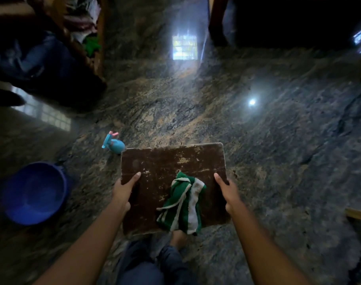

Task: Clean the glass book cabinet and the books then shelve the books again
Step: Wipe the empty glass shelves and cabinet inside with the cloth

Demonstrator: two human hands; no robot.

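Head | book point(167, 167) gripped between both hands' fingers point(135, 177) | cloth point(183, 206) atop

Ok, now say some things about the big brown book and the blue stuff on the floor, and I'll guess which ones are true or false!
1. The left hand and the right hand both grip the worn brown book by its sides. True.
2. The green-and-white striped cloth lies on the speckled stone floor. False: it lies on top of the book.
3. The round blue plastic basin sits on the floor to the person's left. True.
4. The light blue spray bottle is inside the basin. False: it is on the floor by the book's far left corner.
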